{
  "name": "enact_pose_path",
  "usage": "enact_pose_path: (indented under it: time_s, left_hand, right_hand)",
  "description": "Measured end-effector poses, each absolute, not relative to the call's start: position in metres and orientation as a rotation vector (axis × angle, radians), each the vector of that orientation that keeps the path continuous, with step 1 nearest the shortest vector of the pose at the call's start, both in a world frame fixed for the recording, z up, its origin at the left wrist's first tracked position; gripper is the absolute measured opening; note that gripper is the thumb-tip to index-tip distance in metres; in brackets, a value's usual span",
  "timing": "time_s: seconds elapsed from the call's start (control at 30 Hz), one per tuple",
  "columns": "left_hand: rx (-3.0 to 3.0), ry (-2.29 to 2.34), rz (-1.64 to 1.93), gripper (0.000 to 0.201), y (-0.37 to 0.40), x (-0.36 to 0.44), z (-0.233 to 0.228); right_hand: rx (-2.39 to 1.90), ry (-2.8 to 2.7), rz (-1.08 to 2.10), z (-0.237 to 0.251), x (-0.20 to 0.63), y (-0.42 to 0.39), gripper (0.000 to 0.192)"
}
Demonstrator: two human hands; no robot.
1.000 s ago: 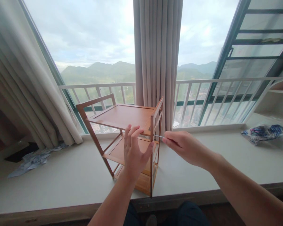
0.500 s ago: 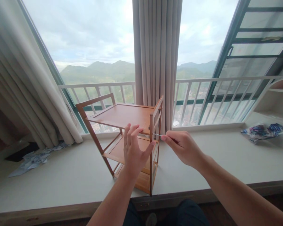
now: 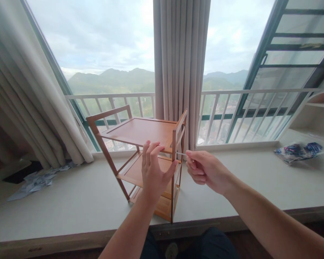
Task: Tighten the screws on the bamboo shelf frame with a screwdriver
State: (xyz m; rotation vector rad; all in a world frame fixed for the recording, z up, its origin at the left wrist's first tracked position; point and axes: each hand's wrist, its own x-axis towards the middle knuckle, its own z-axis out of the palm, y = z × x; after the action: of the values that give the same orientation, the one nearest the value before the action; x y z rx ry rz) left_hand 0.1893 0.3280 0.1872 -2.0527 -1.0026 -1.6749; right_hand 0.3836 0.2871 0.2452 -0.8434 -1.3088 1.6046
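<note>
A small wooden three-tier rack (image 3: 140, 131) stands on a pale window ledge (image 3: 70, 201). My left hand (image 3: 153, 172) rests against its near right post, fingers spread, thumb touching the post (image 3: 174, 180). My right hand (image 3: 205, 169) is just right of that post, fingers closed on a thin metal tool (image 3: 181, 154) whose tip meets the post near the middle shelf.
A beige curtain (image 3: 179, 57) hangs behind the rack, another curtain (image 3: 24, 90) at the left. Crumpled paper (image 3: 35, 181) lies on the ledge at the left, a blue patterned bag (image 3: 299, 151) at the right. A white railing (image 3: 253, 108) runs outside the window.
My right hand has turned and moved slightly left toward the post with the tool. My left hand and the rack have stayed in place.
</note>
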Motion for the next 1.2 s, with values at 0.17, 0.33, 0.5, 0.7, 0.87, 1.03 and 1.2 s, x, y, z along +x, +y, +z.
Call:
enact_pose_path:
  time_s: [0.17,0.33,0.5,0.7,0.87,1.03,1.2]
  left_hand:
    - [-2.042,-1.015,-1.675,0.054,0.328,0.189,0.187]
    - [-2.038,-1.025,-1.667,0.053,0.327,0.189,0.187]
    - [-2.042,-1.031,-1.656,0.052,0.326,0.189,0.188]
    - [-2.043,-1.030,-1.662,0.051,0.326,0.189,0.189]
    - [-2.047,-1.021,-1.663,0.051,0.326,0.189,0.188]
    - [-2.040,-1.007,-1.672,0.051,0.327,0.189,0.188]
    - [-2.047,-1.016,-1.657,0.051,0.327,0.189,0.187]
  right_hand:
    - [-0.996,-1.603,0.635,0.222,0.384,0.288,0.059]
    - [-0.929,-1.863,0.067,0.222,0.398,0.287,0.028]
    - [-0.765,-2.064,-0.414,0.231,0.412,0.290,0.018]
    - [-0.710,-2.117,-0.576,0.233,0.420,0.299,0.014]
    - [-0.651,-2.124,-0.597,0.233,0.420,0.310,0.017]
    - [-0.521,-2.081,-0.698,0.233,0.419,0.320,0.017]
    - [-0.505,-2.025,-0.642,0.231,0.414,0.321,0.020]
